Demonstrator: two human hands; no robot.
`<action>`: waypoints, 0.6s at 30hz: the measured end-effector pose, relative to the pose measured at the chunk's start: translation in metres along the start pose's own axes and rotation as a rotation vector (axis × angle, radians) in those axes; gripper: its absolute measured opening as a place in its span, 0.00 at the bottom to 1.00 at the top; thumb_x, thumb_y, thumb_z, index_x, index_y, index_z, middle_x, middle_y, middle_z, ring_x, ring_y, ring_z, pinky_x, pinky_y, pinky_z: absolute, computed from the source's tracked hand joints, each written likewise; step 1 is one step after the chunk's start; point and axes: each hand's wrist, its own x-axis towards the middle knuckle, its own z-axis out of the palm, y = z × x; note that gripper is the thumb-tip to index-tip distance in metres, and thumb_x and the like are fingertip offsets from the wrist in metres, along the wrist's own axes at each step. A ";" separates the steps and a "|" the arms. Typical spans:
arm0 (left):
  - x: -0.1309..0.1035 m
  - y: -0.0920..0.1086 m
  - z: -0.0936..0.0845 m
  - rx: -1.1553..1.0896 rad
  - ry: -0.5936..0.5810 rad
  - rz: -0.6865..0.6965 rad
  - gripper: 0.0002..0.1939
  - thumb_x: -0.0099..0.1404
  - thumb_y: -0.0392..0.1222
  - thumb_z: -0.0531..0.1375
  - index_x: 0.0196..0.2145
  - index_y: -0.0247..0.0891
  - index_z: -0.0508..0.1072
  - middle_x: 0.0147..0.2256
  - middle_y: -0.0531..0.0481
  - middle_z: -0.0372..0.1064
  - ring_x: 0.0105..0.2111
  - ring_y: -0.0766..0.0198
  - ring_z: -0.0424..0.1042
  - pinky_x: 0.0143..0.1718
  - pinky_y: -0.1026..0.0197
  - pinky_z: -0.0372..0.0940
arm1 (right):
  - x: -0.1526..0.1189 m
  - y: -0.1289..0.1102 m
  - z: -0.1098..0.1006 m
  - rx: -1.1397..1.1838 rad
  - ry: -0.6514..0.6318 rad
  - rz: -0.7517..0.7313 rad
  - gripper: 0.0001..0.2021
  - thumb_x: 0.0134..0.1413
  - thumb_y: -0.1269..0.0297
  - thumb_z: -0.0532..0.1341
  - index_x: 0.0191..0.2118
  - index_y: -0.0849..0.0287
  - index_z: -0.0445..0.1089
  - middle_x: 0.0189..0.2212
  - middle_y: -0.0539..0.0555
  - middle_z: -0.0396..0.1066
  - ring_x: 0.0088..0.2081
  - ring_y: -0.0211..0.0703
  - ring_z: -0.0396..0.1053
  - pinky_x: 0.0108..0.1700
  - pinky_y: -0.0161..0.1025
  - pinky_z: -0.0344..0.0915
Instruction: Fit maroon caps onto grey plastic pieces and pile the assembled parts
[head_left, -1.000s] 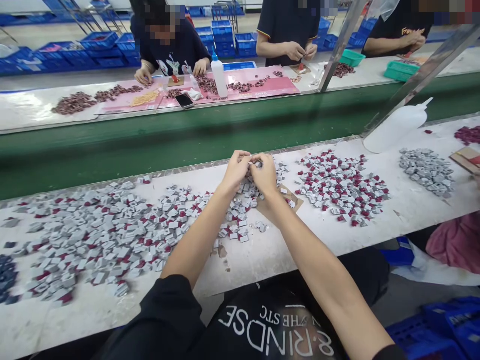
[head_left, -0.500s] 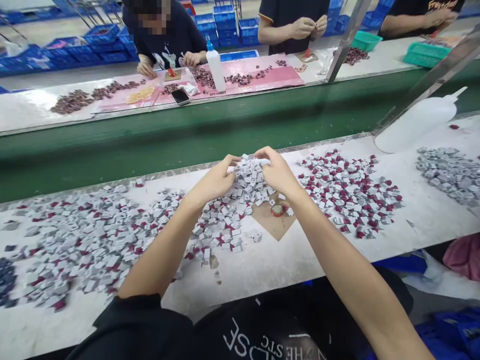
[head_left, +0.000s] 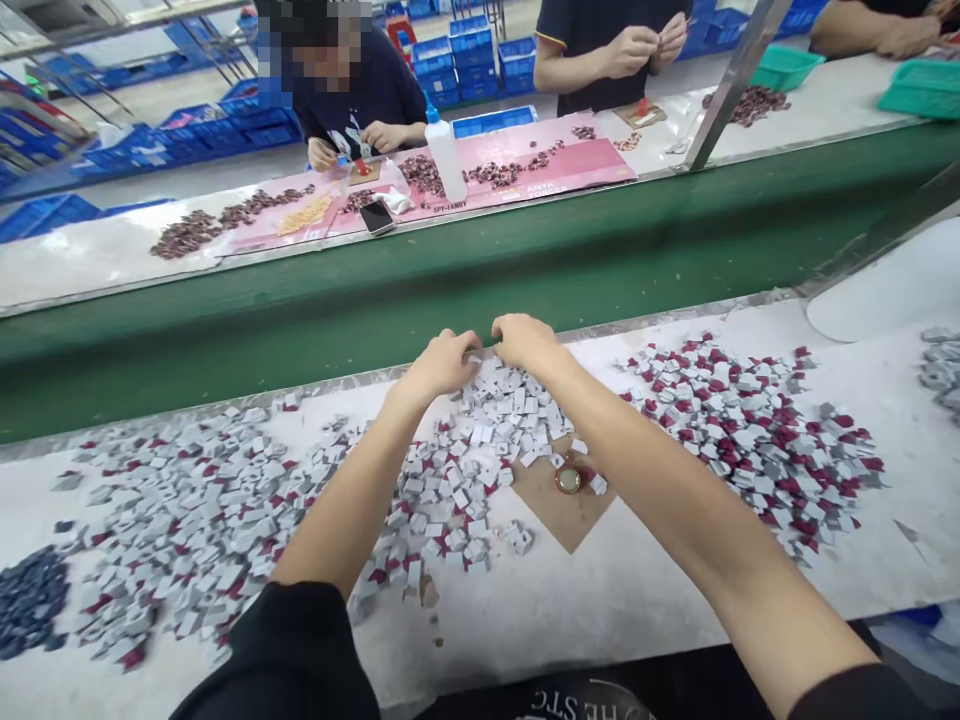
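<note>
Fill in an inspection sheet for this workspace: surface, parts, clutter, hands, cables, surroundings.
Surface: white tabletop, a few brown marks.
Parts: grey pieces heaped by the hands; mixed grey-and-maroon piles left and right.
Clutter: small round item on brown card; large white container at far right.
Hands: left hand and right hand at the far edge, fingers curled; grip unclear.
Cables: nothing seen.
Surroundings: green divider, people at the opposite bench, blue crates.

ok so my count: three brown cards [head_left: 566,525], one blue-capped bottle [head_left: 450,165], one phone [head_left: 376,218], two green baskets [head_left: 784,70], three co-workers [head_left: 386,100]. Grey and maroon pieces [head_left: 517,405]? lol, way too many to count
</note>
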 end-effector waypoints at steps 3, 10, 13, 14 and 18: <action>0.010 -0.003 0.005 -0.013 -0.016 0.044 0.08 0.64 0.37 0.61 0.40 0.42 0.80 0.36 0.42 0.78 0.55 0.42 0.80 0.60 0.49 0.73 | 0.007 -0.002 0.005 -0.020 -0.031 -0.001 0.12 0.67 0.78 0.66 0.48 0.59 0.86 0.55 0.68 0.87 0.58 0.63 0.84 0.59 0.51 0.77; 0.012 -0.031 0.007 -0.067 -0.098 0.080 0.04 0.59 0.46 0.63 0.28 0.46 0.74 0.33 0.42 0.81 0.35 0.42 0.81 0.41 0.47 0.73 | -0.032 0.028 -0.009 0.162 0.149 -0.077 0.08 0.73 0.68 0.62 0.45 0.54 0.80 0.50 0.58 0.86 0.52 0.52 0.82 0.53 0.44 0.74; -0.006 -0.030 0.007 -0.045 0.016 0.110 0.10 0.68 0.50 0.59 0.37 0.45 0.78 0.40 0.39 0.84 0.42 0.35 0.83 0.44 0.42 0.75 | -0.087 0.046 -0.014 0.556 0.266 -0.120 0.06 0.71 0.67 0.63 0.40 0.54 0.78 0.43 0.55 0.85 0.46 0.48 0.80 0.51 0.45 0.74; -0.017 -0.022 0.009 -0.038 0.120 0.156 0.12 0.71 0.52 0.58 0.41 0.44 0.78 0.43 0.37 0.84 0.47 0.32 0.83 0.47 0.38 0.76 | -0.108 0.051 -0.014 0.705 0.281 -0.115 0.05 0.70 0.65 0.64 0.40 0.54 0.78 0.42 0.54 0.84 0.44 0.47 0.80 0.49 0.44 0.75; -0.078 0.041 0.026 -0.232 0.291 0.591 0.19 0.78 0.54 0.65 0.60 0.46 0.76 0.54 0.42 0.83 0.52 0.40 0.83 0.52 0.42 0.80 | -0.188 0.060 -0.007 1.201 0.250 -0.011 0.09 0.64 0.54 0.74 0.41 0.53 0.80 0.35 0.51 0.82 0.37 0.45 0.80 0.42 0.44 0.78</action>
